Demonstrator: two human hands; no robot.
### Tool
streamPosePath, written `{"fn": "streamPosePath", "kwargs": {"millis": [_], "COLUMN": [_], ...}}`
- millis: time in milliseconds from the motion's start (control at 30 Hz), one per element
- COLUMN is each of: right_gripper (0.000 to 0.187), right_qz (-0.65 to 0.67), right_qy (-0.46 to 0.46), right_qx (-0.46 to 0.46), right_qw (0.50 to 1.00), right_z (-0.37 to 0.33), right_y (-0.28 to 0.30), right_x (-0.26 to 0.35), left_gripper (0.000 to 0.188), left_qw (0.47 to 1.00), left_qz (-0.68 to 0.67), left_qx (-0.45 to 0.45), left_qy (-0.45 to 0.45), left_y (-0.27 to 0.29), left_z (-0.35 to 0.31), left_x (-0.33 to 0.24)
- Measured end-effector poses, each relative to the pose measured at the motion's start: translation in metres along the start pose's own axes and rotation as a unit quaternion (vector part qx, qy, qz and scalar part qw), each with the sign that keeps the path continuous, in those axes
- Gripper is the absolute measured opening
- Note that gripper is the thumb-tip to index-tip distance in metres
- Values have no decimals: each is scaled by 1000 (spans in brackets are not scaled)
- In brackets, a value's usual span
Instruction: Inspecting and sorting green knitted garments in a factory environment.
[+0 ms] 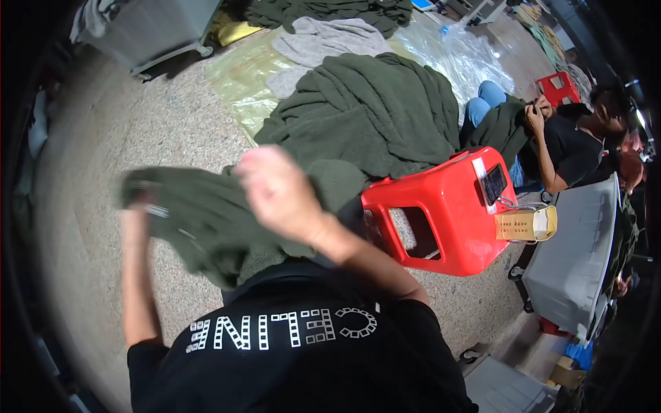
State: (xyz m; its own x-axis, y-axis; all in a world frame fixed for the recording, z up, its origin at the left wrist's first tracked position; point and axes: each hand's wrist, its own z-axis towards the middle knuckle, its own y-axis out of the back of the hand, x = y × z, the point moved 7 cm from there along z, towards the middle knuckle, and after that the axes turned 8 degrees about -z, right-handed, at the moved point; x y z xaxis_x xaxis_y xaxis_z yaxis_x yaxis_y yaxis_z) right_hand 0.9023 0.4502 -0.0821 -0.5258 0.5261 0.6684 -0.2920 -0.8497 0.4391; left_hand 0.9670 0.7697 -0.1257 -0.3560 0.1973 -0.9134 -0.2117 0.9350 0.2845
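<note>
A dark green fleece cloth (206, 213) stretches in front of my body and hangs toward my lap, with small pale marks near its left end. My left hand (140, 201), smeared by motion, is closed on that left end. My right hand (275, 189) is raised over the cloth's right part, its fingers curled in like a fist. Blur hides what, if anything, lies between those fingers. Beyond them a large heap of the same green fleece (372, 110) covers the floor.
Close on my right stands a red plastic stool (461, 227) bearing a phone (494, 184) and a small yellow box (520, 225). A seated person (575, 138) handles green cloth farther right. Grey wheeled bins (155, 34) stand far left and right. Grey cloth (330, 41) lies on plastic sheeting.
</note>
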Motion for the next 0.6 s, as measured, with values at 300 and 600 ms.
{"fn": "streamPosePath", "kwargs": {"millis": [300, 600], "right_gripper": [35, 12], "right_qz": [319, 535], "right_qy": [-650, -423], "right_qx": [-465, -322], "right_qw": [510, 656], "right_z": [-213, -107], "right_y": [126, 111], "right_x": [-385, -371], "left_gripper": [25, 46], "left_qw": [718, 873], "left_qz": [36, 459], "left_qx": [-481, 146], "left_qy": [-501, -78], "left_y": [407, 109], "left_z": [-8, -22], "left_x": [-54, 157]}}
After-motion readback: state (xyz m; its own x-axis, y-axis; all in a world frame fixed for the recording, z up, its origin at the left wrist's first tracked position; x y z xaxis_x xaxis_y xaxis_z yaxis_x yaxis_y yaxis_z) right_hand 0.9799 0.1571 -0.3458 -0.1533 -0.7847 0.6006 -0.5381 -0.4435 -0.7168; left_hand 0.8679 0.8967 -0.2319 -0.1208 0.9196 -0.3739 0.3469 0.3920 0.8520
